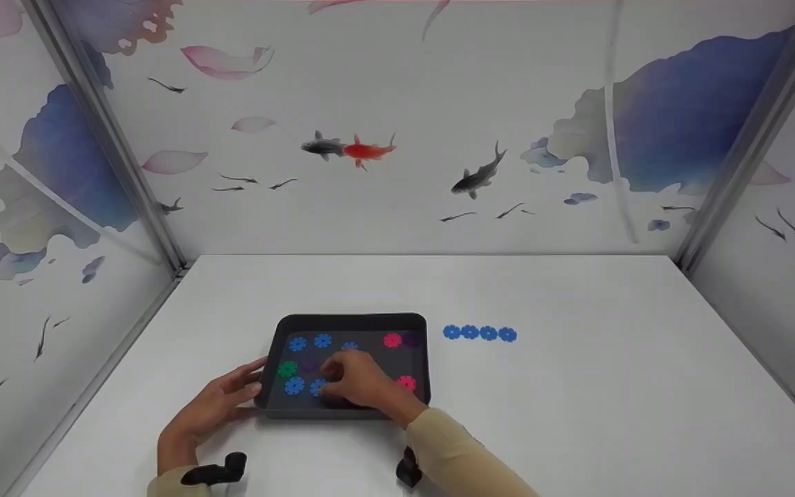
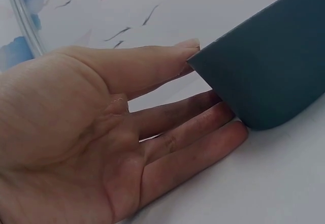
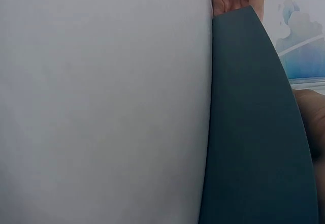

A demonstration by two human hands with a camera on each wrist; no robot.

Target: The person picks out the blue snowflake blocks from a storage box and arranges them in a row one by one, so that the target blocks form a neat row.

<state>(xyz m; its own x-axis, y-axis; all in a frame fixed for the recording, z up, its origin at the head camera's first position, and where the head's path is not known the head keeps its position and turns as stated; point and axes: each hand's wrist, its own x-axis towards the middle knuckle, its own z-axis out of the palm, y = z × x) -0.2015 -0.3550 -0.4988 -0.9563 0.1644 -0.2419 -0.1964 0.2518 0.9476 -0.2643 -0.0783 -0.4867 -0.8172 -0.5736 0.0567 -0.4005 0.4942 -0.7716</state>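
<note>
A dark shallow tray (image 1: 342,414) holds several flower-shaped plastic discs. Blue discs (image 1: 294,386) lie at its left and middle, a green disc (image 1: 288,369) by the left wall, a pink disc (image 1: 392,340) and a purple disc (image 1: 412,339) toward the back right. My left hand (image 1: 214,407) rests against the tray's left end; in the left wrist view its long fingers (image 2: 198,155) touch the outer wall, the thumb at the rim corner. Over the tray, my right hand (image 1: 359,379) bends down beside a front blue disc (image 1: 316,387), thumb and forefinger apart. Its fingertips are hidden in the right wrist view.
Right of the tray, a row of several blue discs (image 1: 479,333) lies on the white table (image 1: 577,400). White panels (image 1: 397,221) printed with fish and petals stand at the back and both sides. Black wrist mounts (image 1: 214,473) are on the sleeves.
</note>
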